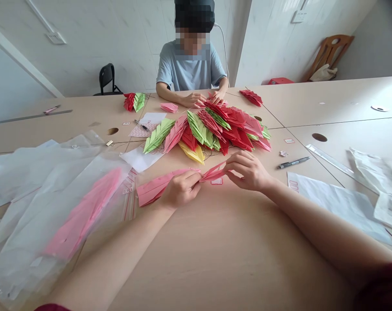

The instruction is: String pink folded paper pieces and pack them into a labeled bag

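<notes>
While the left hand (179, 189) is gripping a pink folded paper piece (159, 188) between thumb and curled fingers, the right hand (248, 171) is closed in a pinch on a narrow pink tip (212, 172) that appears to extend from the same piece, and both hands are working just above the table (235, 246). The piece is positioned directly in front of a large heap of folded paper leaves (209, 129) in red, pink, green and yellow. To the left, several clear zip-top plastic bags (107, 175) are lying overlapped, with the nearest one containing flat pink folded paper (82, 211); its exact contents beyond that are not discernible. To the right, translucent plastic sheeting (385, 183) is resting beside a white paper sheet (332, 203), a steel ruler (328, 160) and a black-and-silver pen (293, 162). Across the table, a seated co-worker's hands (205, 98) are resting on the far edge of the heap, pressing on red folded paper. A red folded bundle (251, 97) is lying to that person's left, and a red-and-green bundle (134, 101) is lying to that person's right.
</notes>
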Tool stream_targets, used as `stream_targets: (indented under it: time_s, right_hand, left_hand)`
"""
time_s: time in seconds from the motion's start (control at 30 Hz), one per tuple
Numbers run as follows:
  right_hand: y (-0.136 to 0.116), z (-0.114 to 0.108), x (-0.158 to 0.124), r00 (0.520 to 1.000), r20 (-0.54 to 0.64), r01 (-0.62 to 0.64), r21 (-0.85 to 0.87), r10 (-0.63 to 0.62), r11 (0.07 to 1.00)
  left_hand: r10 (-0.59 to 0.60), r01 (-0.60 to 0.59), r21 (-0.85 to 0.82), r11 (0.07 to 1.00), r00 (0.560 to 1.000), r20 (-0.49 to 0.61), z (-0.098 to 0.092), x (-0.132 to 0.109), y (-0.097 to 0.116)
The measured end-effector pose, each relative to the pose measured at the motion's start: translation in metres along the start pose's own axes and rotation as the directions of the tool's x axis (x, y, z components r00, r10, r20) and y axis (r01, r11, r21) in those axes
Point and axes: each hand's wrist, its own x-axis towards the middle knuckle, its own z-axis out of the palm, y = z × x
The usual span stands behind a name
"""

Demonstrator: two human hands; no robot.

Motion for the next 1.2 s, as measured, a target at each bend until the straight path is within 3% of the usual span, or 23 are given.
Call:
stream_targets:
  time_s: [0.3,0.67,0.9,1.07,1.2]
  right_hand:
    - [-0.021,0.012,0.000,0.999,0.017,0.035,-0.077,-0.033,0.996]
    - [-0.027,0.018,0.000,0.999,-0.050,0.014,-0.124,-0.021,0.992]
    - [-0.028,0.017,0.004,0.999,0.040,0.013,-0.036,-0.011,0.999]
    - [-0.023,0.019,0.005,0.994,0.078,0.082,0.003,-0.082,0.997]
    - [-0.018,0.014,0.007,0.994,0.092,0.063,0.006,-0.064,0.998]
  left_hand:
    - [-0.046,0.050,-0.109,0.993,0.998,0.041,0.002,0.003,0.003]
    - [0.037,-0.043,0.077,0.996,0.996,0.076,0.000,0.002,0.010]
    - [0.057,-0.064,0.064,0.996,0.993,0.106,-0.002,0.001,0.008]
    - [0.134,-0.140,0.013,0.990,0.966,0.223,-0.005,0.003,0.008]
    - [0.092,-0.092,-0.011,0.996,0.973,0.212,-0.005,0.003,0.007]
